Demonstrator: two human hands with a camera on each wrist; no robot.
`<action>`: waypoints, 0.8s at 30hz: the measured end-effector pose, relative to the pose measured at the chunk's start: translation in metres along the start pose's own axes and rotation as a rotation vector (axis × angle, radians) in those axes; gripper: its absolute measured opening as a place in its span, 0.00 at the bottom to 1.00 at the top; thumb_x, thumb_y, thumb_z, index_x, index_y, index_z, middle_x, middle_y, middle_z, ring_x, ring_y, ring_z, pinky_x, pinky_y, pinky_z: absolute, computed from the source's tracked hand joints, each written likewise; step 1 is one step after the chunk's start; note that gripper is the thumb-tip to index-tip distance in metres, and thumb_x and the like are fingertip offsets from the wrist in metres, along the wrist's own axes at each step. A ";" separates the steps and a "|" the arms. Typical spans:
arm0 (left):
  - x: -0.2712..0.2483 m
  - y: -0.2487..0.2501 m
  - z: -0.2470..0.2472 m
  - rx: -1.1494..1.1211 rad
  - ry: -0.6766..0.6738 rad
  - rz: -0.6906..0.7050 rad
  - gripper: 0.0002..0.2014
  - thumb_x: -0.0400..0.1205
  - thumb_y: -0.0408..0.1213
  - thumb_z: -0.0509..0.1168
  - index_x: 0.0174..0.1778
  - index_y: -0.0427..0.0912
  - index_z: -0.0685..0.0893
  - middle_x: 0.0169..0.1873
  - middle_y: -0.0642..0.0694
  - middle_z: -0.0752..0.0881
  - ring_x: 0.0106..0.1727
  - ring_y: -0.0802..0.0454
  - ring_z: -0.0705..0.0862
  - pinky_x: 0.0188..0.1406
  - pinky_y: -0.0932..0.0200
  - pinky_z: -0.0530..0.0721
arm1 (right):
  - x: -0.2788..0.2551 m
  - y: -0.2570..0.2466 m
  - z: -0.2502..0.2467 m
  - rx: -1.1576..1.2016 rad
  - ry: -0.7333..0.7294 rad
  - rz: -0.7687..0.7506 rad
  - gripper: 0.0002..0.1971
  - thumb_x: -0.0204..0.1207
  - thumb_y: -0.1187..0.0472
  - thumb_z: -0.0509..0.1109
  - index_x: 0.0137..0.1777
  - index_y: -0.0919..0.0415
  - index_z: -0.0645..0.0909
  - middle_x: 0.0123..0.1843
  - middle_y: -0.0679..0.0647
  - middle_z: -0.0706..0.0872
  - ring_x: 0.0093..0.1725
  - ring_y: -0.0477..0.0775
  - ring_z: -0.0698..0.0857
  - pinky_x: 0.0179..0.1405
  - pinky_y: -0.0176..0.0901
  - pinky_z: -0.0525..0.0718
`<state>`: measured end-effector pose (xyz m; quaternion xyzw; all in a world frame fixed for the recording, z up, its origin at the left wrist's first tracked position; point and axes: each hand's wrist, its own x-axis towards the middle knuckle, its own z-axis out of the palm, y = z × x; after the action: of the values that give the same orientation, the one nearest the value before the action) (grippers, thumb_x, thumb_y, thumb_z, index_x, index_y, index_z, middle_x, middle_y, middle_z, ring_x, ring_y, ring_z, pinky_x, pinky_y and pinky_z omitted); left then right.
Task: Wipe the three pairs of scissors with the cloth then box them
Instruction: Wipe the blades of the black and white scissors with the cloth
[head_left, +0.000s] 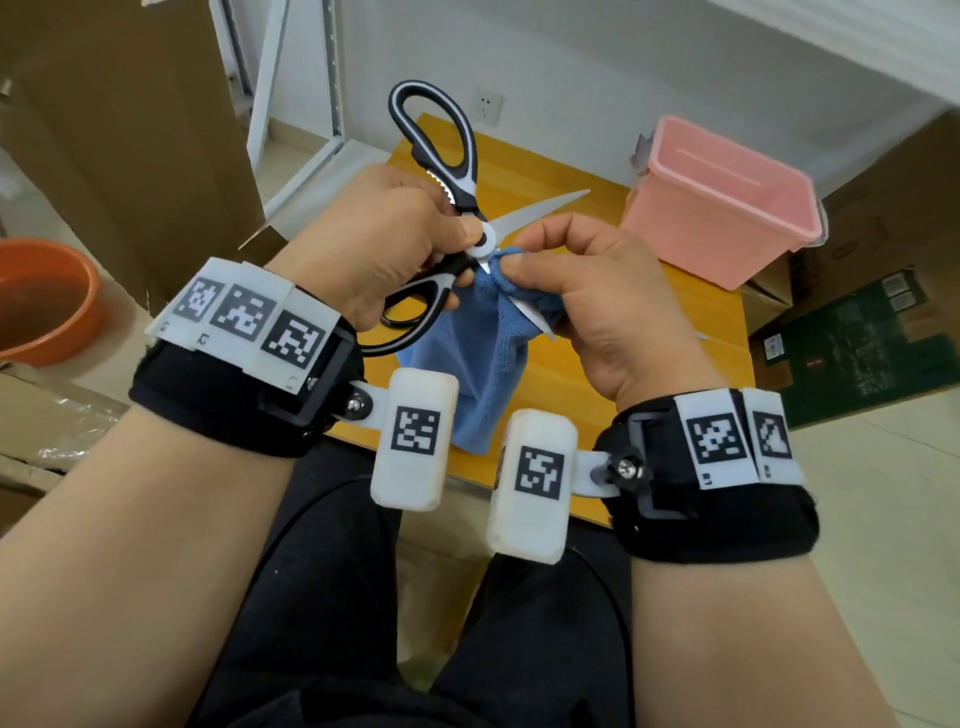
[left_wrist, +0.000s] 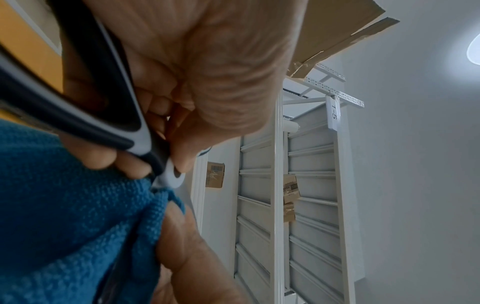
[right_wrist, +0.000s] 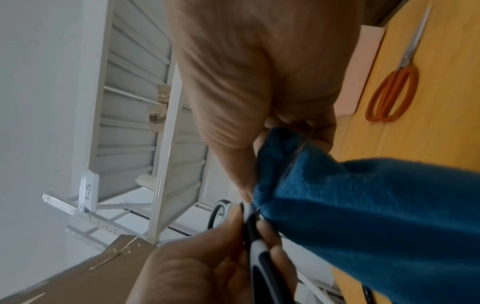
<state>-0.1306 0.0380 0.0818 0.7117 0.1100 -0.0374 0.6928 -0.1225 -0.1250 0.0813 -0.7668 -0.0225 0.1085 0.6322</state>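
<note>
Black-and-white kitchen scissors (head_left: 441, 140) are held up above the yellow table (head_left: 566, 171), blades spread wide. My left hand (head_left: 457, 249) grips them at the pivot and lower handle (left_wrist: 103, 115). My right hand (head_left: 517, 257) pinches a blue cloth (head_left: 483, 358) around the lower blade just below the pivot; the blade tip pokes out past the cloth. The upper blade points right, bare. Orange-handled scissors (right_wrist: 393, 90) lie shut on the table, beyond my right hand. The empty pink box (head_left: 727, 176) stands at the table's back right. A third pair is not in view.
An orange basin (head_left: 41, 296) sits low on the left beside tall cardboard (head_left: 130, 130). More cardboard boxes (head_left: 857, 338) stand right of the table. A white metal rack (left_wrist: 293, 185) stands behind against the wall.
</note>
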 end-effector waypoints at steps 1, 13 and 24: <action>0.000 0.000 -0.001 -0.002 0.005 0.002 0.09 0.82 0.28 0.68 0.36 0.35 0.83 0.33 0.38 0.87 0.30 0.48 0.87 0.29 0.53 0.89 | 0.000 0.000 0.000 -0.015 -0.003 -0.016 0.06 0.77 0.66 0.75 0.40 0.56 0.85 0.33 0.48 0.88 0.29 0.42 0.85 0.26 0.34 0.79; -0.002 -0.001 0.002 0.030 0.043 0.081 0.09 0.81 0.27 0.69 0.35 0.34 0.80 0.31 0.38 0.86 0.29 0.46 0.87 0.28 0.51 0.87 | 0.005 0.002 0.007 -0.025 0.047 -0.065 0.11 0.74 0.71 0.78 0.36 0.58 0.80 0.33 0.54 0.87 0.30 0.47 0.84 0.25 0.36 0.80; -0.003 0.000 0.001 -0.028 0.054 0.033 0.09 0.80 0.25 0.70 0.51 0.22 0.83 0.41 0.27 0.88 0.28 0.44 0.87 0.26 0.51 0.88 | 0.005 0.005 0.002 -0.056 0.014 -0.062 0.13 0.73 0.71 0.78 0.33 0.58 0.78 0.33 0.54 0.84 0.31 0.48 0.82 0.28 0.40 0.79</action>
<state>-0.1334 0.0370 0.0822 0.7044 0.1172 -0.0052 0.7001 -0.1186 -0.1231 0.0750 -0.7840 -0.0447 0.0829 0.6136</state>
